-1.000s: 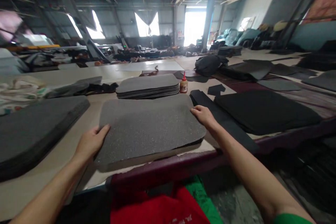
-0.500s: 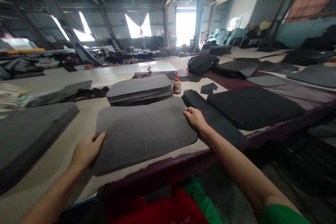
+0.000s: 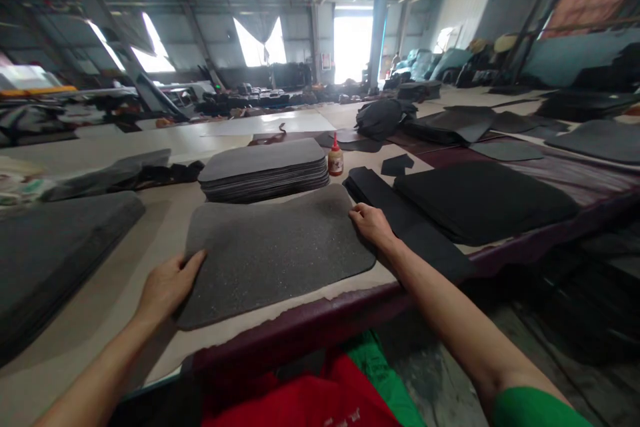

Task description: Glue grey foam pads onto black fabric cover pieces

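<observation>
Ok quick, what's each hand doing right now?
Left hand: closed on the gray sheet at its left edge, thumb on top, other fingers partly hidden.
Right hand: closed on the same sheet's right edge.

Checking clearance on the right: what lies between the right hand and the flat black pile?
A long dark strip lies between the right hand and the flat black pile; the head view shows it.

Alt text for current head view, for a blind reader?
A person's left hand and right hand hold opposite sides of a dark gray sheet with rounded corners at a worktable. Just beyond it are a stack of gray sheets and a red-tipped bottle; a black pile lies to the right, a thick gray pile to the left.
</observation>
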Motion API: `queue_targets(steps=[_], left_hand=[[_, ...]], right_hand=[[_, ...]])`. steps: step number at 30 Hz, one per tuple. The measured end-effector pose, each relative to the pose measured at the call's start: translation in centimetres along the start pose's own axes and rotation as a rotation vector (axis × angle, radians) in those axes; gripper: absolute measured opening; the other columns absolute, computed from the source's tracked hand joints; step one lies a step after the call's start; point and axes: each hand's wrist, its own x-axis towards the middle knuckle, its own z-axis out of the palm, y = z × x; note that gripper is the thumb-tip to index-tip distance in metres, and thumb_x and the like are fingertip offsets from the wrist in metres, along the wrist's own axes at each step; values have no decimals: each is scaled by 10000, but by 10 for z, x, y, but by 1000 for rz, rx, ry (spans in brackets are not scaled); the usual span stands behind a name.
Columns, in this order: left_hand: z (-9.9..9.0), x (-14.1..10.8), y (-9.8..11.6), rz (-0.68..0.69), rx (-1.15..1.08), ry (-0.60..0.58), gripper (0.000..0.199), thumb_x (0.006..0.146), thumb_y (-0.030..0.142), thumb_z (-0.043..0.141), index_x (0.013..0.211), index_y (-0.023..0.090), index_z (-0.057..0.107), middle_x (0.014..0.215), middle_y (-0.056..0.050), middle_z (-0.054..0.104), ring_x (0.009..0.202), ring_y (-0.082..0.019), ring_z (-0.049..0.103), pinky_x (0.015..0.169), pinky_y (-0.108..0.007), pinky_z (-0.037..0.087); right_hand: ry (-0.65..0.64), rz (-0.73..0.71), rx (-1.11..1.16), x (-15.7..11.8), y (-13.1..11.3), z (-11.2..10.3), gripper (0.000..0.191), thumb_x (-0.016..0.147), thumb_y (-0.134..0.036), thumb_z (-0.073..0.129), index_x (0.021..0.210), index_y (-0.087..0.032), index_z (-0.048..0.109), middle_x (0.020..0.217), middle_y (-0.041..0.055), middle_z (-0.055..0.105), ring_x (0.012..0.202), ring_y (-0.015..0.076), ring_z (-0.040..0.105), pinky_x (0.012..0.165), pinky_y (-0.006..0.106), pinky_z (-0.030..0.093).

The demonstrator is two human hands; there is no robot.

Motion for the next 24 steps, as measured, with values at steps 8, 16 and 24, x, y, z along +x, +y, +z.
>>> queue_targets(steps=[8,16,24], left_hand=[[3,1,-3,22,47,-4,487,918,588,394,886,170,644,884,-131,702,861,-326,646,649,-293,411],[8,2,-5,53,82,11,469,929,573,376,849,173,608,892,-161,687,858,-327,645,647,-301,389],[14,4,-9,31,104,0,517,906,614,322,891,189,615,920,-159,692,881,-329,637,670,-307,384]], right_hand=[[-7,-12,-113,-4,-2,1,259,977,-388,520,1015,-227,719,964,87,745,930,238,673,746,275,404],[-20,1,-210,-7,-6,0,294,993,-413,489,1051,-229,712,1002,103,744,940,249,676,744,291,411],[-40,15,-293,-10,-9,-1,315,1006,-420,463,1104,-229,694,1041,105,738,969,251,681,767,294,434]])
